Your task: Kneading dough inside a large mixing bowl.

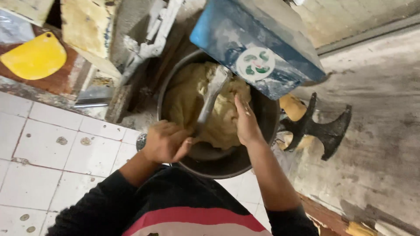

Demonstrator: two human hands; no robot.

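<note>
A large lump of pale yellow dough (188,98) fills a round metal mixer bowl (267,120) under the blue head of a mixer (258,41). A metal dough hook (212,96) runs down into the dough. My left hand (165,142) is curled at the bowl's near rim, fingers closed on the dough beside the hook's lower end. My right hand (246,122) lies flat with fingers pressed into the dough on the right side of the hook.
A yellow plastic scraper (34,57) lies on a brown ledge at upper left. The mixer's black cast foot (321,126) juts out right of the bowl over a flour-dusted grey floor. White tiled floor (52,148) spreads at lower left.
</note>
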